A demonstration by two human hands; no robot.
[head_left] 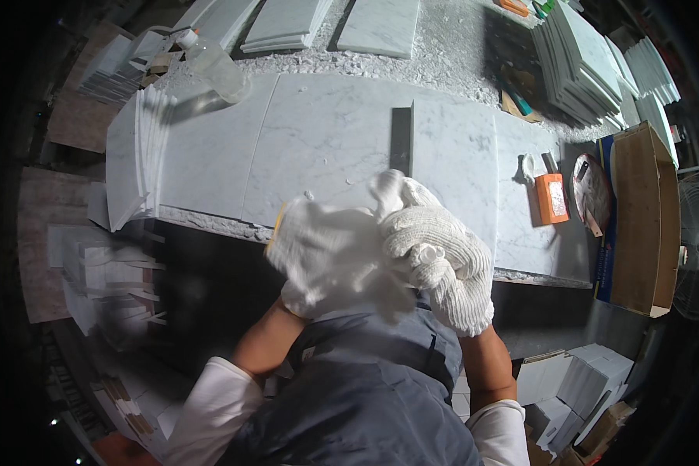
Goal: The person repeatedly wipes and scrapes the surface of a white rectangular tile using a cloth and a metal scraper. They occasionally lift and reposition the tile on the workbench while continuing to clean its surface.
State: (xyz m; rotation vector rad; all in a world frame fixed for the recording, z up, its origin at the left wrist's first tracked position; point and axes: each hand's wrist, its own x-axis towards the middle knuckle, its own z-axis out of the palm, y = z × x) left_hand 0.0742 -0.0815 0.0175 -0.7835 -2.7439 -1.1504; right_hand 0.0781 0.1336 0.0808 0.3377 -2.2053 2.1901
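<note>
In front of my waist, above the near edge of the marble slabs [349,147], my two hands are close together in white knit gloves. My right hand [446,260] is closed, its gloved fingers curled tightly against the blurred white fabric beside it. That fabric looks like a loose white knit glove [322,233] with a yellow edge at its upper left. My left hand [307,291] is at this fabric, smeared by motion, and its fingers cannot be made out. A narrow upright strip [412,140] stands on the slabs just beyond my hands.
A clear plastic bottle [213,66] stands at the left back. Stacked white tiles [579,58] rise at the far right. An orange box [551,198], a taped bundle [590,190] and an open cardboard box [641,221] are on the right. Several thin slabs [136,155] lean at the left.
</note>
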